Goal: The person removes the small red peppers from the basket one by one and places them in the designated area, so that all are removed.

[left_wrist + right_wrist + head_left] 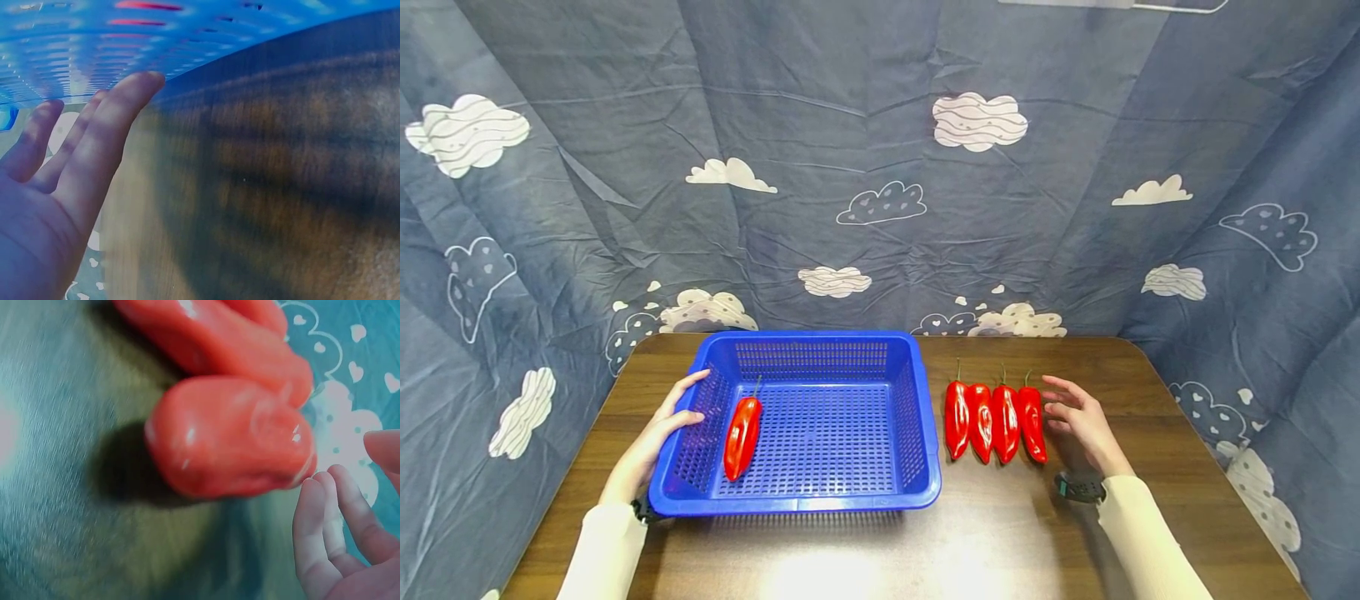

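Note:
A blue plastic basket (805, 504) stands on the left of the table, with one long red pepper (743, 437) lying inside along its left. My left hand (658, 429) holds the basket's left rim, thumb over the edge; the left wrist view shows straight fingers (103, 134) against the slotted outer wall. Several red peppers (981, 421) lie side by side right of the basket, stems mostly away from me. My right hand (1084, 421) is just right of the rightmost pepper (1033, 423), fingers loosely spread, gripping nothing. In the right wrist view, fingertips (310, 487) come close to that pepper's end; contact is unclear.
The brown wooden table (865, 562) reflects bright light near its front. A dark blue curtain (820, 125) with cloud prints hangs behind the table and at both sides.

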